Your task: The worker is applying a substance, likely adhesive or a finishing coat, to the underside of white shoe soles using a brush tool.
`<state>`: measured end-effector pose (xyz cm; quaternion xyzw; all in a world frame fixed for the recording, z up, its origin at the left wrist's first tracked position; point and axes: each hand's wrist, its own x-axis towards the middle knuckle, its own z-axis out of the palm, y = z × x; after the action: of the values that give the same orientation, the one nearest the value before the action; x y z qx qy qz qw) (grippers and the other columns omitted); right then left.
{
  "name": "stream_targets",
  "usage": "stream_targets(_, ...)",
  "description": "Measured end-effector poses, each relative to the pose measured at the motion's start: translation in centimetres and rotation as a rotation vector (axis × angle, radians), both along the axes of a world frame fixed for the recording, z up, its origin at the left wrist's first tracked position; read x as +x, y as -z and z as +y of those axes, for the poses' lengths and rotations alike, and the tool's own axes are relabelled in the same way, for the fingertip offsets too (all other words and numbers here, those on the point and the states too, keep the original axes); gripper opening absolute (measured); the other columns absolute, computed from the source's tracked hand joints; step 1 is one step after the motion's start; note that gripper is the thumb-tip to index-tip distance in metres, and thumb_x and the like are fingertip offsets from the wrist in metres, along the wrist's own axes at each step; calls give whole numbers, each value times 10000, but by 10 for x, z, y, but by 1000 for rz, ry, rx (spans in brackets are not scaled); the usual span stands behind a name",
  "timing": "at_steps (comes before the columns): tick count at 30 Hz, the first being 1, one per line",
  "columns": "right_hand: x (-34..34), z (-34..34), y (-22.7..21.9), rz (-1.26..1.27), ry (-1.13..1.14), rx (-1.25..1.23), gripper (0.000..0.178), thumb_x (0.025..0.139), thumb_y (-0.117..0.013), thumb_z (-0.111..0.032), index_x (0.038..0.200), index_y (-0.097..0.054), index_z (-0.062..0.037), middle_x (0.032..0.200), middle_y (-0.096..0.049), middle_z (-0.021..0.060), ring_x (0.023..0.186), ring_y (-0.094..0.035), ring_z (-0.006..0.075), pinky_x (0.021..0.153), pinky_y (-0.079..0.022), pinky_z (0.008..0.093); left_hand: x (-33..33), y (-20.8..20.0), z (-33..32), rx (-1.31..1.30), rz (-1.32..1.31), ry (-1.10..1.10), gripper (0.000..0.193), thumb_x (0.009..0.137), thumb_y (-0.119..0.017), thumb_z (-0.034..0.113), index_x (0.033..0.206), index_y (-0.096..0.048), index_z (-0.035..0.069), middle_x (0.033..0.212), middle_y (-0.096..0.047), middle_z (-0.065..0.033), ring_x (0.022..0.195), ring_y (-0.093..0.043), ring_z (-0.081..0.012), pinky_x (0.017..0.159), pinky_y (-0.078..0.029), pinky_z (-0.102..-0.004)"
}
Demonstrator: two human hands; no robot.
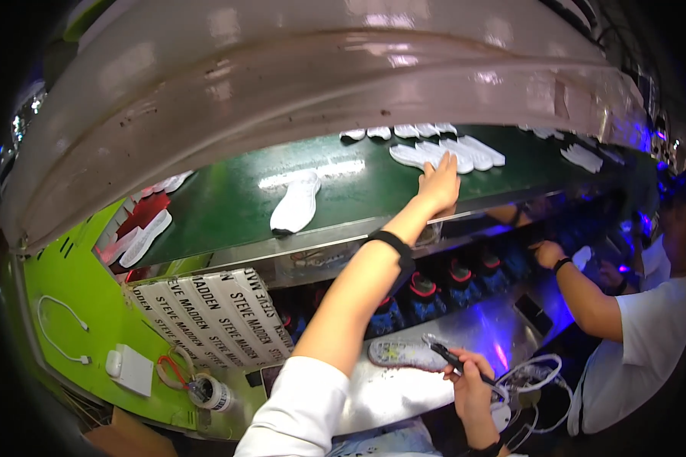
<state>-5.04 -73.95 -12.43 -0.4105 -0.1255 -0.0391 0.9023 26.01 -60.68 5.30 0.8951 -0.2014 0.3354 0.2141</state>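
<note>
A shoe factory: white soles [296,203] lie along a green conveyor belt [229,202]

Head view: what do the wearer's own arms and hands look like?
The left hand is ungloved, with a wide black band around the forearm and, farther up, a white fabric sleeve. The right hand, also ungloved, has a black wristband, partly cut off by the picture's lower edge.

Counted: two of the wearer's own hands, left hand [439,185] and right hand [472,392]; one black handheld tool [451,356]; one grey sole [404,354]; one lone white sole [296,204] at mid-surface; one dark phone [533,314]; one co-worker [639,343]. Overlapped white soles [480,154] by the left hand numbered at least four, exact count obscured.
</note>
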Motion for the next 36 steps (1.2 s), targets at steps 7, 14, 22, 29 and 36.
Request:
stream_targets(7,7,-5,8,142,98,-5,239,815,-556,31,1042,-513,-31,1097,-563,153,819,-596,166,690,-523,276,41,-17,27,-294,45,-696,366,830,-557,289,1048,-571,-5,1087,-598,-182,1040,-539,-402,897,-406,-521)
stream_targets(14,16,-7,12,154,53,3,305,806,-546,5,1106,-493,-16,907,-586,103,652,-555,166,608,-460,290,-105,-37,111,-878,338,179,439,766,-596,87,1160,-424,2,844,-571,-120,672,-576,-184,554,-495,-322)
stream_targets(22,-11,22,-3,69,-416,-324,209,751,-632,7,959,-634,30,955,-645,171,719,-606,204,650,-483,266,-316,206,140,-1931,1046,856,680,781,-529,259,1357,-312,-31,1262,-489,-239,1048,-570,-354,851,-498,-468)
stream_targets(29,-24,75,18,-726,-203,-813,238,750,-657,-9,987,-652,-7,973,-651,165,883,-651,262,799,-504,328,-342,287,109,-2107,941,834,542,937,-349,451,1293,-424,49,1156,-574,-166,979,-597,-321,823,-516,-438)
stream_targets(36,-35,83,4,-632,-383,-846,233,749,-634,-10,982,-649,-23,944,-661,134,842,-654,258,777,-509,321,-338,260,108,-2370,824,1065,548,916,-375,486,1271,-445,74,1080,-554,-203,920,-568,-314,777,-504,-436)
